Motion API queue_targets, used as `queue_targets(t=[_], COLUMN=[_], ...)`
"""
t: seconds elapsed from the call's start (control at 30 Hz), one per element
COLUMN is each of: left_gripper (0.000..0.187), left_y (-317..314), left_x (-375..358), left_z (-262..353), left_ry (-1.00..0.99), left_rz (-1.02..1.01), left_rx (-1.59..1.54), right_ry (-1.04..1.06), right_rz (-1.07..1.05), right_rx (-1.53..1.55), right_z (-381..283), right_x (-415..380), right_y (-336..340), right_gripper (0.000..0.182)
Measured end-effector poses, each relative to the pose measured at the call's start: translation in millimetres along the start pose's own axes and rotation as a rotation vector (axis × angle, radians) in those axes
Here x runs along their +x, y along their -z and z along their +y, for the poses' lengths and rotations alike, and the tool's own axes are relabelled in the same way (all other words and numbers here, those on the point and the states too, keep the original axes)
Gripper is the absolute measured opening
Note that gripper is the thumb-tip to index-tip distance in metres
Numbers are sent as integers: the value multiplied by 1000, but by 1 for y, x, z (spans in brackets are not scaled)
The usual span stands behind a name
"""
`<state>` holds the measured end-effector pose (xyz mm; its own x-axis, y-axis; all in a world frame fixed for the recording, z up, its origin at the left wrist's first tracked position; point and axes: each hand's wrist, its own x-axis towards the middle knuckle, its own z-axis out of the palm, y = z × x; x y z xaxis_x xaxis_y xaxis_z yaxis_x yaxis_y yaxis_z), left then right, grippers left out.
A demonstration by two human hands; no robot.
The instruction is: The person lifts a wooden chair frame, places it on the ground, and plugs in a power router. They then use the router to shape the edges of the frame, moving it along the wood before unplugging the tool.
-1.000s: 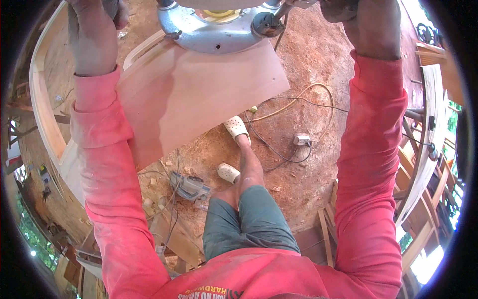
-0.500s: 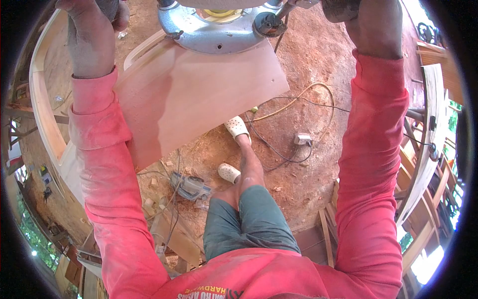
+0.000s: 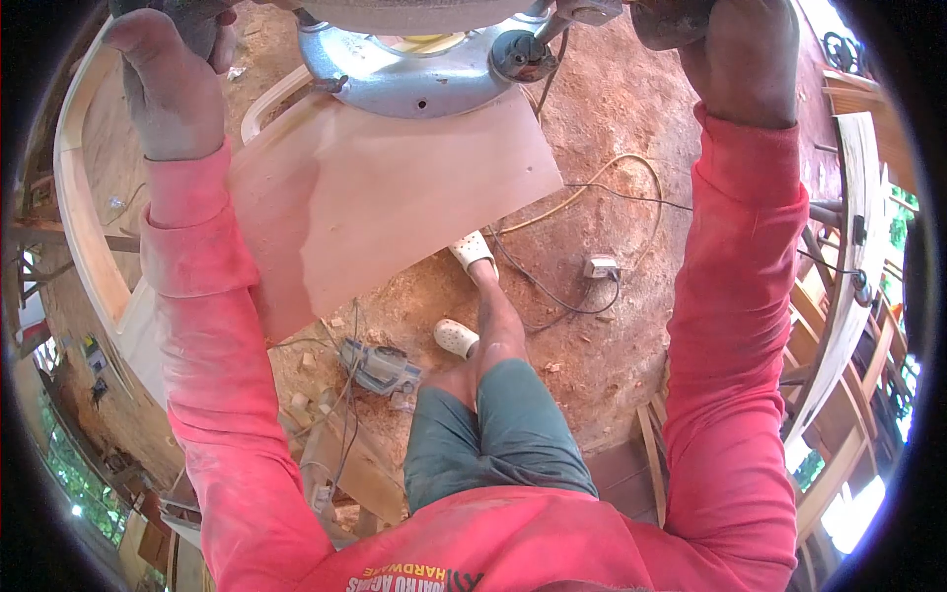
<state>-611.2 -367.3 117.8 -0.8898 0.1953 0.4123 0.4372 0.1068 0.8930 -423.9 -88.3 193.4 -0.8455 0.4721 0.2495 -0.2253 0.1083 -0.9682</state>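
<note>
A router (image 3: 404, 79) with a silvery round-ended base sits at the top of the head view, on the reddish wooden board (image 3: 395, 197). My left hand (image 3: 178, 84) is wrapped round its dark handle at the upper left, thumb showing. At the upper right my right hand (image 3: 750, 59) closes on the other dark knob (image 3: 671, 22); most of its fingers are hidden. The router's upper body is cut off by the frame, and the bit cannot be seen.
A grey corded power tool (image 3: 380, 370) lies on the dusty floor left of my legs. A white socket box (image 3: 600, 267) and looping cables (image 3: 646, 178) lie to the right. Curved wooden frame pieces (image 3: 79, 197) stand at left, and stacked timber (image 3: 838, 395) at right.
The router, board and both hands appear slightly lower and farther left in the view. Router and board keep nearly the same position relative to each other. Both grips stay closed.
</note>
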Motion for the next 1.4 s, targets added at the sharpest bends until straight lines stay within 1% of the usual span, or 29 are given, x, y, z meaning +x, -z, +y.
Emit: queue_targets(t=[0.1, 0.2, 0.27, 0.3, 0.37, 0.4, 0.47, 0.6, 0.67, 0.7, 0.77, 0.83, 0.9, 0.97, 1.1, 1.2, 1.27, 1.3, 1.37, 1.4], left_gripper=[100, 94, 88, 85, 79, 76, 74, 70, 68, 68, 67, 67, 66, 66, 65, 64, 64, 64, 64, 64], left_y=[6, 6, 7, 8, 11, 11, 10, 2, 3, 3, 4, 6, 8, 8, 10, 9, 8, 10, 10, 11], left_x=[0, 3, 7, 9, 10, 10, 11, 8, 7, 6, 5, 5, 4, 4, -2, -6, -8, -10, -11, -11], left_z=[-1, -5, -12, -17, -25, -26, -27, -21, -24, -23, -23, -22, -21, -20, -14, -9, -7, -6, -5, -5], left_ry=[-33, -72, -72, -61, -52, -55, -44, -33, -43, -42, -39, -36, -36, -34, -32, -23, -14, -11, -6, -3], left_rz=[-24, 37, 92, 113, 128, 124, 136, 189, 195, 188, 169, 156, 142, 132, 105, 68, 41, 23, -10, -29], left_rx=[69, 69, 40, 29, -13, -43, -66, -79, -87, -88, -75, -67, -68, -73, -85, -94, -103, -104, -106, -107], right_ry=[-83, -155, -115, -56, 47, 92, 90, -37, 20, 94, 152, 94, -9, -27, 85, -5, 75, 207, 238, 142], right_rz=[14, 32, -1, -46, -68, -47, -11, 6, -11, -24, -46, -40, 17, 31, -32, -37, -22, -7, 6, 6], right_rx=[34, -78, -68, 3, 25, -25, -53, -13, -54, -92, -131, -123, -104, -63, -5, 69, 50, -7, -56, -58], right_z=[-9, -8, -8, -9, -1, 8, 13, -8, -4, 4, 10, 0, -10, -10, 4, -6, 0, 20, 27, 17], right_x=[-4, 2, 0, -6, -10, -6, -7, -13, -12, -11, -13, -17, -19, -19, -19, -19, -18, -17, -21, -26], right_y=[-5, 0, -1, -3, -1, 1, 5, -4, 0, 3, 9, 3, -6, -11, -13, -17, -19, -18, -17, -14], right_gripper=[35, 35, 35, 35, 35, 34, 34, 33, 33, 33, 34, 35, 37, 39, 40, 39, 38, 38, 36, 36])
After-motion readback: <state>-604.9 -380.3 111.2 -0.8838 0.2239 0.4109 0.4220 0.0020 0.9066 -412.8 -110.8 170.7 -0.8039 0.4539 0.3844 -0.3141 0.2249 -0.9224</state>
